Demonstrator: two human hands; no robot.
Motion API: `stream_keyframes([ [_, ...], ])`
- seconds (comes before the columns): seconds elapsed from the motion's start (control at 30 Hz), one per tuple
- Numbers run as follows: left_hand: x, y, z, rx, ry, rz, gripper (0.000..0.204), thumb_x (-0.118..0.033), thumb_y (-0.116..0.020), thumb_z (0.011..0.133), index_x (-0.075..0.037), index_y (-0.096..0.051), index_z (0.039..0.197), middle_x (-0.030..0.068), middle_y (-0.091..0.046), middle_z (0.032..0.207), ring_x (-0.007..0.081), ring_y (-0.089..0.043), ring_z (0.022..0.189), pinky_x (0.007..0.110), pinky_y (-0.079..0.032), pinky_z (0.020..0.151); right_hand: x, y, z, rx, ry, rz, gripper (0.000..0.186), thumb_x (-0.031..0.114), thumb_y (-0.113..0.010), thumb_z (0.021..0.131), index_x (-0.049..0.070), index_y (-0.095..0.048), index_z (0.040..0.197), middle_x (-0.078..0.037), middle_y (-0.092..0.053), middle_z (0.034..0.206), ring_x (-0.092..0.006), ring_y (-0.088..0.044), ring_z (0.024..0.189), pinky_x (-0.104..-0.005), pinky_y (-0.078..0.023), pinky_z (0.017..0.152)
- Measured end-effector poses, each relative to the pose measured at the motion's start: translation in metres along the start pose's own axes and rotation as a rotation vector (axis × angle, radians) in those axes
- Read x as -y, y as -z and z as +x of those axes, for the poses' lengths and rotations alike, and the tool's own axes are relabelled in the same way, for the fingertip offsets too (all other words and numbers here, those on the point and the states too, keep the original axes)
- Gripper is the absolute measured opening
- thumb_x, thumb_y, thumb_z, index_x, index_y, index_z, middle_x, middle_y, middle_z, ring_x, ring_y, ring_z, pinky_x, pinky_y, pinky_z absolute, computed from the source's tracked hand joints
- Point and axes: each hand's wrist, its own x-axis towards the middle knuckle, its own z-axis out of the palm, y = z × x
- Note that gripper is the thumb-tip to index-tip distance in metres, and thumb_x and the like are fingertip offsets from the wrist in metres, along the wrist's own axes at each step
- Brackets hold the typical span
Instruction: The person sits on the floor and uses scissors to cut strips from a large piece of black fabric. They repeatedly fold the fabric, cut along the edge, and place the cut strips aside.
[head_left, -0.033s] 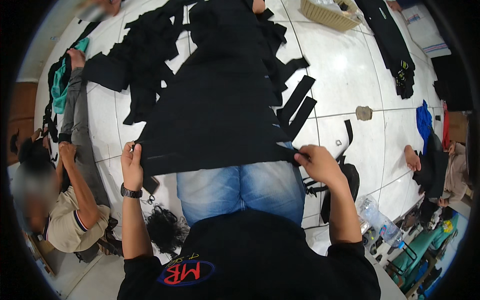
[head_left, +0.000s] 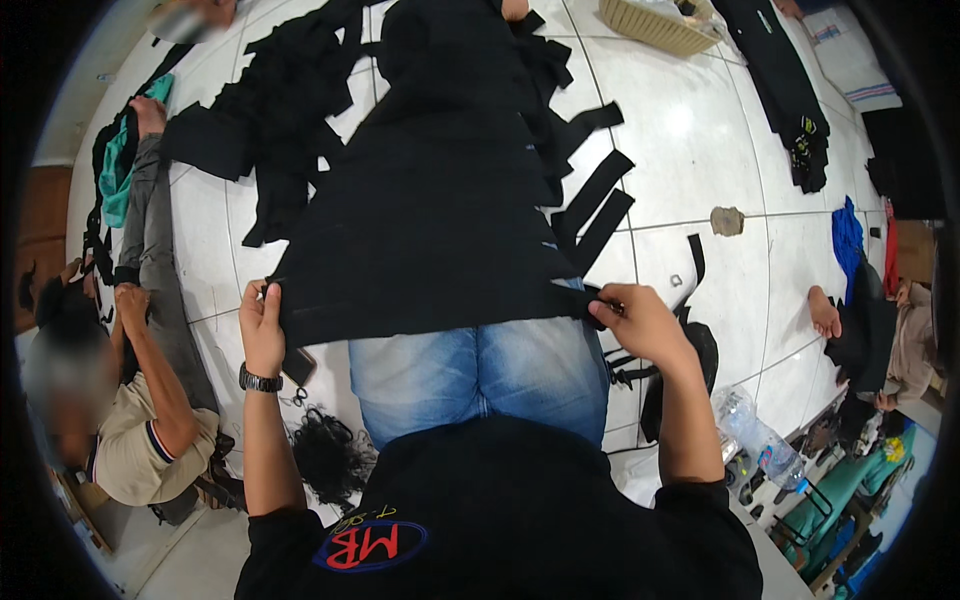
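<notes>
A wide sheet of black fabric [head_left: 420, 230] lies across my outstretched legs in blue jeans [head_left: 425, 375] and runs away from me over the floor. My left hand [head_left: 263, 325], with a dark watch on its wrist, pinches the near left corner of the fabric. At the near right corner my right hand [head_left: 640, 322] grips the edge between thumb and fingers. Short slits show along the fabric's right side, one of them close to my right hand. Loose black strips [head_left: 604, 230] rest beside that edge.
More black fabric pieces [head_left: 290, 110] are heaped at the far left. A person [head_left: 155, 420] sits at my left; another [head_left: 905, 340] is at the right. A beige basket [head_left: 660, 25] stands far right of centre, plastic bottles [head_left: 770, 455] lie near right, and a phone [head_left: 299, 367] is by my left wrist.
The slit beside my right hand looks narrower, and that hand has shifted very slightly. Both hands keep their hold on the fabric's corners.
</notes>
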Motion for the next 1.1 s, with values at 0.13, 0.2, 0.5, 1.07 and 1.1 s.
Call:
stream_keyframes([
  [0.13,-0.053,-0.043,0.012,-0.213,-0.378,0.883,0.037,-0.016,-0.07,0.093,0.0,-0.056,0.124,0.0185,-0.066,0.111,0.0334,-0.065,0.094,0.039,-0.051,0.084,-0.003,0.018,-0.01,0.169,0.055,0.117,0.029,0.026,-0.07,0.091,-0.003,-0.07,0.097,-0.021,-0.067,0.08,-0.0343,-0.066,0.074,-0.0397,-0.05,0.071],
  [0.2,-0.079,-0.076,0.025,-0.228,-0.752,0.848,0.038,-0.014,-0.07,0.093,0.001,-0.059,0.126,0.0195,-0.062,0.127,0.0328,-0.06,0.116,0.04,-0.047,0.097,0.011,0.025,-0.011,0.24,0.034,0.023,0.032,0.028,-0.071,0.091,-0.003,-0.07,0.099,-0.021,-0.069,0.084,-0.0348,-0.067,0.076,-0.0397,-0.05,0.072],
  [0.5,-0.128,-0.302,0.043,0.863,-1.078,0.834,0.039,-0.038,-0.074,0.086,-0.006,-0.072,0.109,0.0115,-0.062,0.125,0.0298,-0.051,0.131,0.048,-0.031,0.116,0.023,-0.016,0.006,-0.278,0.195,0.132,0.023,0.023,-0.073,0.09,0.001,-0.071,0.094,-0.015,-0.065,0.09,-0.0338,-0.065,0.075,-0.0406,-0.05,0.069],
  [1.07,-0.095,-0.31,0.035,0.683,-0.757,0.151,0.017,-0.017,-0.071,0.092,-0.003,-0.063,0.095,0.0101,-0.066,0.083,0.0292,-0.066,0.082,0.049,-0.04,0.112,0.019,-0.025,0.018,-0.382,0.157,0.567,0.029,0.018,-0.081,0.081,0.001,-0.071,0.103,-0.006,-0.062,0.091,-0.0143,-0.052,0.07,-0.0317,-0.043,0.061],
  [1.1,-0.095,-0.31,0.035,0.676,-0.759,0.145,0.017,-0.018,-0.071,0.092,-0.003,-0.063,0.095,0.01,-0.066,0.083,0.0293,-0.066,0.082,0.049,-0.04,0.112,0.02,-0.023,0.026,-0.356,0.186,0.568,0.03,0.017,-0.081,0.08,0.001,-0.071,0.103,-0.006,-0.061,0.09,-0.014,-0.052,0.07,-0.0307,-0.043,0.061],
])
